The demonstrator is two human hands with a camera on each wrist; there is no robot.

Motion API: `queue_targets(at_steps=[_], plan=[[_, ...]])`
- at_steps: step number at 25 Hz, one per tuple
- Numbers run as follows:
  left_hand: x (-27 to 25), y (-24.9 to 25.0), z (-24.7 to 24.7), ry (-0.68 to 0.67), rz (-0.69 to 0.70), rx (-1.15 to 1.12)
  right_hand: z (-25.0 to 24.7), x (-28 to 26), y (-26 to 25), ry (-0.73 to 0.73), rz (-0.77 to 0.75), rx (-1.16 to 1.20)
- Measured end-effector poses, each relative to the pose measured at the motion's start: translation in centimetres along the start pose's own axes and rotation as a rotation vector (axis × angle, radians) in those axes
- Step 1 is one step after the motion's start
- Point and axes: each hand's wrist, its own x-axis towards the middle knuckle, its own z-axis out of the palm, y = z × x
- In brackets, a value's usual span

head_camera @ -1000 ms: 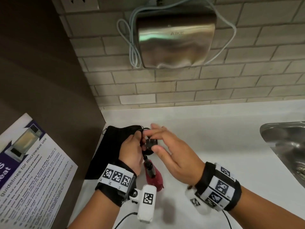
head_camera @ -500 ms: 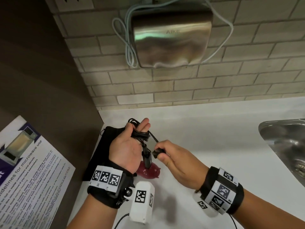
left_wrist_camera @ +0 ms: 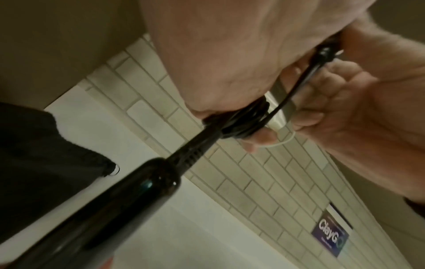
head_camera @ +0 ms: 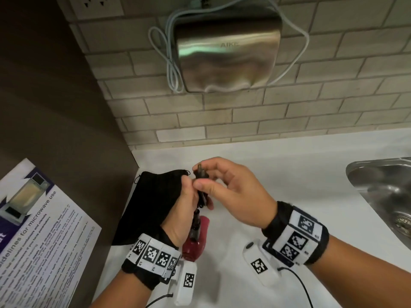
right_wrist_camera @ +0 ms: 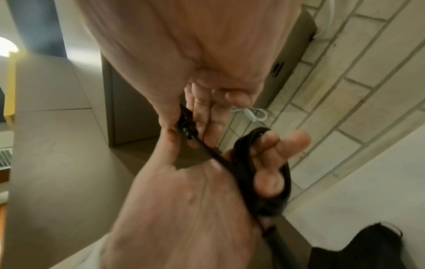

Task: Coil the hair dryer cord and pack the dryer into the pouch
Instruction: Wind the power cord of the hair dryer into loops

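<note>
The black pouch (head_camera: 153,201) lies flat on the white counter (head_camera: 300,196) at centre left of the head view, against the dark side wall. Whether anything is inside it cannot be told. At the right edge of the frame is a steel sink (head_camera: 387,185); its visible part holds nothing but the drain.

The hair dryer (head_camera: 195,243) hangs below the left hand (head_camera: 180,218), in the lower centre of the frame, beside the pouch's right edge. Its long axis runs roughly up and down the frame: the black handle end points up toward the hands, the red body points down toward the wrist camera.

The left hand grips the coiled cord (left_wrist_camera: 243,120); the loops pass around its fingers (right_wrist_camera: 276,163), as seen in the right wrist view. The right hand (head_camera: 235,194) pinches the plug (head_camera: 201,174) between thumb and fingertips, just above the coil. A short straight run of cord links plug and coil.
</note>
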Motion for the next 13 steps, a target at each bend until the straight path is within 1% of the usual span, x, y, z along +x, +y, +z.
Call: queue_targets(at_steps=[2, 3, 5, 6, 7, 9, 10, 11, 12, 13], plan=[[-0.2, -0.2, 0.3, -0.055, 0.031, 0.152, -0.9, 1.6, 0.1, 0.063, 0.019, -0.068], [-0.5, -0.1, 0.4, -0.080, 0.031, 0.189, -1.1, 2.3, 0.4, 0.087, 0.023, -0.083], [-0.8, 0.2, 0.8, -0.095, 0.012, 0.174, -1.5, 3.3, 1.2, 0.089, 0.048, -0.086], [-0.8, 0.1, 0.7, -0.084, -0.007, 0.141, -1.8, 3.4, 1.7, 0.050, 0.089, -0.063], [-0.7, 0.1, 0.6, -0.069, -0.021, 0.099, -2.3, 3.4, 2.2, -0.024, 0.144, -0.031], [-0.5, -0.1, 0.0, -0.018, -0.039, 0.003, -3.5, 2.4, 3.2, -0.250, 0.253, 0.030], [-0.3, -0.2, -0.3, 0.015, -0.049, -0.043, -3.9, 1.9, 3.8, -0.357, 0.274, 0.058], [-0.2, -0.4, -0.6, 0.053, -0.065, -0.095, -4.0, 1.3, 4.3, -0.420, 0.274, 0.073], [-0.1, -0.3, -0.5, 0.095, -0.083, -0.166, -3.9, 0.9, 4.7, -0.421, 0.267, 0.045], [-0.1, -0.1, -0.3, 0.134, -0.100, -0.239, -3.5, 0.6, 5.0, -0.380, 0.256, -0.012]])
